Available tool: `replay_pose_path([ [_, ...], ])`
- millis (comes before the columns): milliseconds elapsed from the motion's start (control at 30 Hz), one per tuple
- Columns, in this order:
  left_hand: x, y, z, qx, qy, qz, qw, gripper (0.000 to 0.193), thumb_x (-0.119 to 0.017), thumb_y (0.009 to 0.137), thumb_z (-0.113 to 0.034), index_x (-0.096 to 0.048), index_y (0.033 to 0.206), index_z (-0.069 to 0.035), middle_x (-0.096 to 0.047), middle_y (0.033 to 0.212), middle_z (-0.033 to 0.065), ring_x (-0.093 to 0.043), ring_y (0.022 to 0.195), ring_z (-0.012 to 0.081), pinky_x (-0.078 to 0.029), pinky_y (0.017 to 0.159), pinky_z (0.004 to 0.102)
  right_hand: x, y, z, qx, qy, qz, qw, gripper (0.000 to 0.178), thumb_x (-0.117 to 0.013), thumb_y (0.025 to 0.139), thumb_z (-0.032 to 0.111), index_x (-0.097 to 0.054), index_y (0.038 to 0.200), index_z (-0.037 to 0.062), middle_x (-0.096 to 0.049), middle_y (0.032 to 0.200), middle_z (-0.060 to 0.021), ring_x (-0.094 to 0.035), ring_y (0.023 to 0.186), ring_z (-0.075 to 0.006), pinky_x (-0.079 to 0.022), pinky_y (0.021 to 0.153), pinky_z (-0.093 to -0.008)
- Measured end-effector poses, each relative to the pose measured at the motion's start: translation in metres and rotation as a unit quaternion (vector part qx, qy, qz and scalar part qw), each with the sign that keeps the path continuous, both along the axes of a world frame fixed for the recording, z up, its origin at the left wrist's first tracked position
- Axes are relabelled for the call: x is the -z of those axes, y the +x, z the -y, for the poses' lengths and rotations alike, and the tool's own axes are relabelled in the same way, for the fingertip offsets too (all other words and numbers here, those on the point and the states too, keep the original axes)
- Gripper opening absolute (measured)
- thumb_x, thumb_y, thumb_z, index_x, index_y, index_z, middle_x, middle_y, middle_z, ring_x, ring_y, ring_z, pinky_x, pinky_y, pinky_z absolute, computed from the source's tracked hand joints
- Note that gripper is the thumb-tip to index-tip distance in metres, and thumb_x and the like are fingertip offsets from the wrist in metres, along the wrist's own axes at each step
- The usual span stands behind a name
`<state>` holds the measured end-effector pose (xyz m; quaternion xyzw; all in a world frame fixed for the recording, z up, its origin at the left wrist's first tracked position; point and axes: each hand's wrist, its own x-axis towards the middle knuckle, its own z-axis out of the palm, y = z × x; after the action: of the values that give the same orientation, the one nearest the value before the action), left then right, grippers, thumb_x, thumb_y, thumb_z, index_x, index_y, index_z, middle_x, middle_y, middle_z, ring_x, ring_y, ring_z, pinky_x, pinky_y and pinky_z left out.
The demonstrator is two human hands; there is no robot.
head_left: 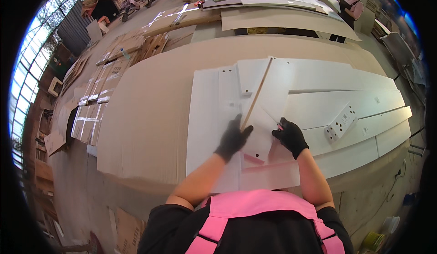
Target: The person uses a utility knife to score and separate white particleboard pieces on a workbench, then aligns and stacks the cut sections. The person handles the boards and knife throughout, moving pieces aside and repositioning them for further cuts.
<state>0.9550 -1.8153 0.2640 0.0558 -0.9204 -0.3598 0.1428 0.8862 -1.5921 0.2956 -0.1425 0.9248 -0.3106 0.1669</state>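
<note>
Left hand (232,139), black-gloved, frame centre: thumb and fingers pinched round lower end of brown-edged strip (258,92), which slants up to top centre over white panels (334,76). Right hand (292,136), black-gloved, just right of centre: fingers curled on thin-shafted tool (280,127), exact type unclear. White drilled block (341,123) right of frame.

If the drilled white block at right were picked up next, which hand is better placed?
The right hand, most likely: it is nearer the block, while the left hand is farther off, at the brown edge. The right does hold a thin tool, though.
</note>
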Motion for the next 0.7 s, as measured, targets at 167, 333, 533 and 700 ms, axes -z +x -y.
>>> replay_pose_path([
  [167, -0.021, 0.023, 0.058, 0.011, 0.213, 0.081, 0.974, 0.047, -0.058, 0.092, -0.041, -0.056, 0.122, -0.005, -0.052, 0.072, 0.0017, -0.048, 0.056, 0.0115, -0.041, 0.046, 0.0281, -0.032, 0.02, 0.031, -0.028, -0.21, 0.136, 0.968, 0.048, -0.062, 0.084, 0.016, -0.052, 0.127, -0.0022, -0.064, 0.078, -0.0063, -0.052, 0.056, -0.0106, -0.047, 0.057, -0.0256],
  [333, -0.028, 0.092, 0.093, -0.132, 0.28, 0.048, 0.949, 0.057, -0.059, 0.093, -0.038, -0.047, 0.139, -0.006, -0.047, 0.061, 0.0002, -0.038, 0.04, 0.0081, -0.032, 0.036, 0.0261, -0.042, 0.03, 0.033, -0.041, -0.33, 0.222, 0.917, 0.054, -0.064, 0.087, 0.014, -0.048, 0.137, 0.0001, -0.062, 0.081, 0.0009, -0.048, 0.06, -0.0044, -0.042, 0.053, -0.0206],
  [533, -0.009, 0.133, 0.113, -0.243, 0.208, 0.087, 0.944, 0.058, -0.056, 0.095, -0.031, -0.043, 0.141, 0.0, -0.055, 0.069, 0.0073, -0.045, 0.046, 0.0132, -0.04, 0.045, 0.0308, -0.039, 0.029, -0.012, 0.061, -0.409, 0.327, 0.85, 0.049, -0.063, 0.09, 0.016, -0.049, 0.131, -0.0067, -0.064, 0.084, 0.0, -0.041, 0.055, -0.0018, -0.034, 0.051, -0.0168],
  [700, 0.031, 0.129, 0.128, -0.243, 0.0, 0.1, 0.965, 0.049, -0.054, 0.094, -0.026, -0.048, 0.136, -0.002, -0.058, 0.095, 0.0209, -0.056, 0.088, 0.0335, -0.046, 0.08, 0.0427, -0.037, 0.036, -0.039, 0.048, -0.414, 0.285, 0.863, 0.051, -0.063, 0.09, 0.012, -0.044, 0.134, -0.006, -0.067, 0.092, -0.0017, -0.036, 0.052, -0.0001, -0.027, 0.047, -0.0157],
])
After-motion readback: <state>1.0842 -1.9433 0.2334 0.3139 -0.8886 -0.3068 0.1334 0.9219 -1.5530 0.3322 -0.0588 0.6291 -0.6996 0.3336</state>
